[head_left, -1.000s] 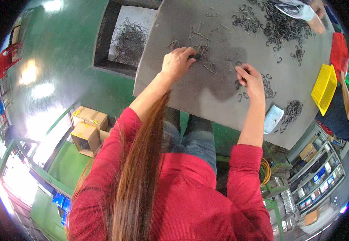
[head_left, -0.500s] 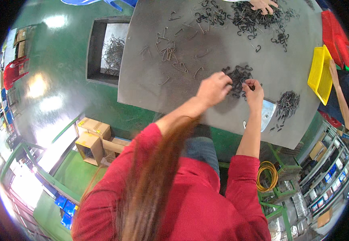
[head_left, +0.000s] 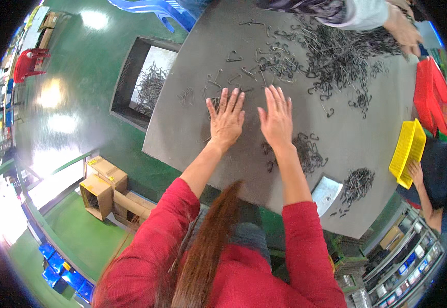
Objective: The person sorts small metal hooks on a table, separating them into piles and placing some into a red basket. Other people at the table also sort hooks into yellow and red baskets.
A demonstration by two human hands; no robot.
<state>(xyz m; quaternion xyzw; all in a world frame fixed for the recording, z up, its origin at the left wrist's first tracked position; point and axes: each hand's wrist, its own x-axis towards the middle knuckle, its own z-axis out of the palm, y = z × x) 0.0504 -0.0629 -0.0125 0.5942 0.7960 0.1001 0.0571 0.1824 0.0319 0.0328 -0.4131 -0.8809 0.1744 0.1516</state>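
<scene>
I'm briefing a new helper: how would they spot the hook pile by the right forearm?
Over the grey table, find the person's right hand, thumb apart. Follow its forearm back to a loose pile of dark hooks. Unlike neighbouring piles, this one shows on both sides of that forearm.

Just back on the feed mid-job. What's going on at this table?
The person's left hand and right hand are spread open, palms down, at the grey table, seemingly holding nothing. Loose metal hooks lie just beyond the fingertips, and a small dark pile sits beside the right forearm. At the far side, another person's hand is by the big heap of hooks. At the right, a different hand touches a yellow basket.
</scene>
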